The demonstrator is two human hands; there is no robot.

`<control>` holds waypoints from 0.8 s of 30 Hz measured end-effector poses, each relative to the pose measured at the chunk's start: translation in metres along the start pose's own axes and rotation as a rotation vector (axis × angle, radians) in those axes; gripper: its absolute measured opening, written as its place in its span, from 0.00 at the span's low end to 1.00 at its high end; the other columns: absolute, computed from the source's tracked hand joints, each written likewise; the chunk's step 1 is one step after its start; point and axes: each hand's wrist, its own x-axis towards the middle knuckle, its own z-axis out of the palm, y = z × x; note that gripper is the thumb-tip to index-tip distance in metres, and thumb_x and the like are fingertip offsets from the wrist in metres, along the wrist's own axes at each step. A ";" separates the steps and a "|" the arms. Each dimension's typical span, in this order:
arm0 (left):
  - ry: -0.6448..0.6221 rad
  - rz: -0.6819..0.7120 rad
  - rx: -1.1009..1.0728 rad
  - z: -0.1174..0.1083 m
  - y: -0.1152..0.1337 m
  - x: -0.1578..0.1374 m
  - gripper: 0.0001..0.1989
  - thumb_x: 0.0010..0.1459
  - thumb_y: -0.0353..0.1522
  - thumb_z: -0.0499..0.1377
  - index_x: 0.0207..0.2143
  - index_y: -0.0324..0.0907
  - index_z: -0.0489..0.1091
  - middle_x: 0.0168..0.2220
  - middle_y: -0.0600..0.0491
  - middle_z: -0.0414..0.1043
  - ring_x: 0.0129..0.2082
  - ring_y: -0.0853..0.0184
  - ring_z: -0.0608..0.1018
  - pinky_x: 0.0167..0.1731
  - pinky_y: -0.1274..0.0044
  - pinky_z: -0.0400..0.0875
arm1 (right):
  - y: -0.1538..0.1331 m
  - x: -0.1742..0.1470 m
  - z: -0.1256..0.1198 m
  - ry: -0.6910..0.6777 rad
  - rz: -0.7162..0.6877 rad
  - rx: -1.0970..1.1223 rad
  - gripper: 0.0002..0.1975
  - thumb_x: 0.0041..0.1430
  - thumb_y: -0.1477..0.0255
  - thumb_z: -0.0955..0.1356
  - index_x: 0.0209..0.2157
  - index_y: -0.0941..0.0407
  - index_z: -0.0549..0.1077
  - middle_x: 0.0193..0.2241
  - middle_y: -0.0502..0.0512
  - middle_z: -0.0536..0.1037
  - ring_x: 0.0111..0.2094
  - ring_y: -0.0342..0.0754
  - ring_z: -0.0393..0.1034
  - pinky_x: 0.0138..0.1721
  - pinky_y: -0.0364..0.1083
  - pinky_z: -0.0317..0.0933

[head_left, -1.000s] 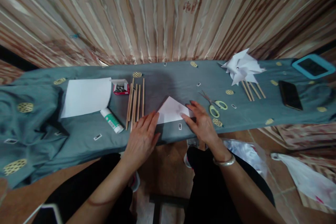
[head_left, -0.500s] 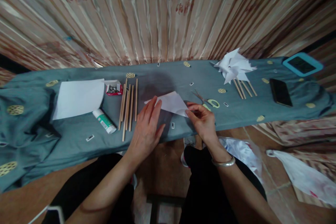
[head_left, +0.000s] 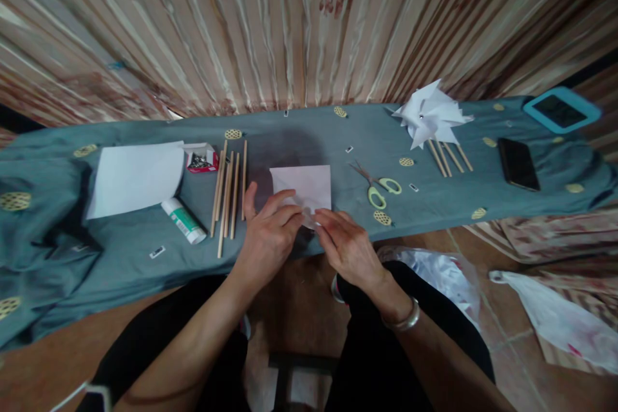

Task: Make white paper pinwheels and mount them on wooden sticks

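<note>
A small white sheet of paper [head_left: 311, 181] lies on the cloth in front of me, its near edge curled up between my hands. With fingers bent over that near edge, my left hand [head_left: 270, 235] pinches the paper, one finger sticking out to the left. On the other side, my right hand [head_left: 351, 250] grips the same curled edge with its fingers closed together. The fingertips almost meet, so part of the fold is hidden. To the right of the paper lie scissors [head_left: 379, 185] with light green handles.
Several wooden sticks [head_left: 234, 196] lie left of the paper, beside a glue stick [head_left: 183, 220], a red box of small metal pins [head_left: 203, 159] and a larger white sheet [head_left: 138, 179]. White paper pinwheels [head_left: 427, 117], a black phone [head_left: 517, 164] and a blue-framed device [head_left: 561, 111] occupy the right.
The paper has turned and now lies squarer to me. My right hand has moved left to its near edge, beside my left hand, and both hands have closed on that edge.
</note>
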 end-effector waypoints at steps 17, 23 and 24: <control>0.032 0.025 -0.160 -0.003 -0.013 -0.018 0.07 0.63 0.26 0.57 0.40 0.41 0.74 0.41 0.51 0.81 0.45 0.64 0.81 0.66 0.50 0.43 | 0.033 0.000 -0.023 0.054 -0.069 -0.247 0.12 0.66 0.75 0.61 0.45 0.58 0.75 0.56 0.64 0.73 0.62 0.57 0.62 0.57 0.59 0.60; -0.029 0.052 -0.134 0.010 -0.022 -0.032 0.10 0.64 0.26 0.55 0.46 0.39 0.72 0.47 0.46 0.79 0.51 0.59 0.78 0.63 0.51 0.53 | 0.033 -0.006 -0.022 -0.090 0.028 0.001 0.11 0.64 0.75 0.63 0.40 0.57 0.77 0.51 0.62 0.78 0.56 0.54 0.70 0.56 0.57 0.64; -0.062 0.048 -0.125 0.011 -0.024 -0.033 0.12 0.64 0.27 0.55 0.48 0.39 0.71 0.50 0.45 0.77 0.54 0.58 0.76 0.62 0.51 0.55 | 0.033 -0.006 -0.021 -0.107 0.050 0.050 0.11 0.64 0.75 0.63 0.40 0.57 0.77 0.50 0.61 0.78 0.54 0.54 0.71 0.56 0.56 0.64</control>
